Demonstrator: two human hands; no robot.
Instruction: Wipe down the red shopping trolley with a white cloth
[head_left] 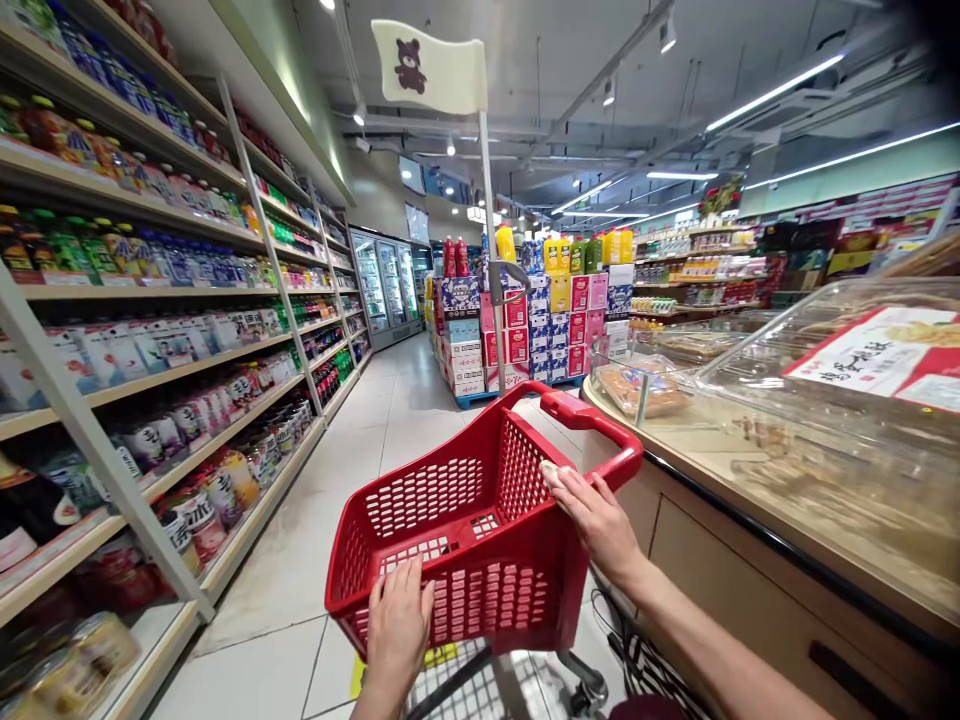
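Observation:
A small red plastic shopping cart (pixel 495 590) with perforated basket walls stands side-on before me, its basket bare inside. My left hand (pixel 399 615) lies over the near side rim, its fingers bent across the edge toward the inside. Farther right, my right hand (pixel 596 520) holds the rim at the corner below the cart's red handle (pixel 619 462). A small pale patch or object shows at that hand's fingertips; I cannot make out which. From the cart rises a grey pole (pixel 486 180) with a cream flag (pixel 431 68) bearing a brown bear.
Drink shelves (pixel 172 290) line the left side. A stack of drink cartons (pixel 517 335) stands ahead, with glass-door fridges (pixel 386 285) beyond. Close on the right is a counter (pixel 720 540) with clear-covered food trays. Black cables (pixel 637 650) lie on the floor beside it.

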